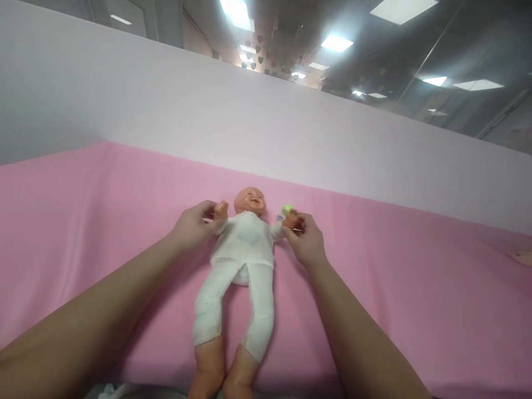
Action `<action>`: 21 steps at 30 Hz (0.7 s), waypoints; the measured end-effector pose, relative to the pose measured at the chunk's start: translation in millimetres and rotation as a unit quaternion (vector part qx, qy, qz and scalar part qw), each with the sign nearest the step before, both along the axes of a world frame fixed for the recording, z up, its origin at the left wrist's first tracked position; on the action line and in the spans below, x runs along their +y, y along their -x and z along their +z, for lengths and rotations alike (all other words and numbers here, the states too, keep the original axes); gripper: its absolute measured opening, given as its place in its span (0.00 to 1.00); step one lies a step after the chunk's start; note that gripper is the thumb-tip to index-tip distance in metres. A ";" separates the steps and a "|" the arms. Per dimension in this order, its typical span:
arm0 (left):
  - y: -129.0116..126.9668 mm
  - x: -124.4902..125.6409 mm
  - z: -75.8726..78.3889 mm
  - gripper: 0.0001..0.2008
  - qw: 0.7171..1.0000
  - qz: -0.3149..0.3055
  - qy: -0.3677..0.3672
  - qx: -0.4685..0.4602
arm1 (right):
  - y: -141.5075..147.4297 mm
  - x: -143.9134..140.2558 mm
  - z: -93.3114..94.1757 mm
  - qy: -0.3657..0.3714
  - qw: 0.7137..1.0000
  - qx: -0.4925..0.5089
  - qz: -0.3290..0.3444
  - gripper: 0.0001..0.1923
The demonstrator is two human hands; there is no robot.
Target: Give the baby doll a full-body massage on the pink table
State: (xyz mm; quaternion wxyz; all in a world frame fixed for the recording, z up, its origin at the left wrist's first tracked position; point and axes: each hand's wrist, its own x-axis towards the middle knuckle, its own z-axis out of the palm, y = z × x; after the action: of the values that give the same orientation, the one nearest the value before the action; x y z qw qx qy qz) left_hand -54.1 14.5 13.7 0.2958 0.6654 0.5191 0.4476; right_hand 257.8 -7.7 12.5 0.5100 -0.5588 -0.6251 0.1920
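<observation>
A baby doll [249, 238] lies on its back on the pink sheet [374, 288], its head away from me and its bare feet towards me. It wears a white top and white leggings. My left hand [195, 224] is closed round the doll's hand [221, 210] on the left side. On the other side, my right hand [307, 238] grips the doll's other hand [291, 220] between thumb and fingers. Both doll arms are bent out beside its body. A small yellow-green object [287, 209] shows just behind my right hand; its kind is unclear.
A pale, plain wall [266, 122] rises behind the sheet's far edge. Above it is a glass pane [374, 66] with reflected ceiling lights and heart stickers. Some whitish cloth [124, 391] shows at the near edge. Something skin-coloured [524, 256] lies at the far right.
</observation>
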 end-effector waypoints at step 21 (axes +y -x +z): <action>9.4 3.9 1.1 0.20 0.990 0.115 0.012 0.081 | -9.3 17.4 -14.3 0.039 0.985 0.168 0.014 0.27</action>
State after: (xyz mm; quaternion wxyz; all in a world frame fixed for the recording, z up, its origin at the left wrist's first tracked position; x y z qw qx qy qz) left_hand -63.5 18.4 14.8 0.2078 0.6315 0.6198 0.4170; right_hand 267.1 9.7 -1.8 0.5829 -0.5291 -0.5303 0.3147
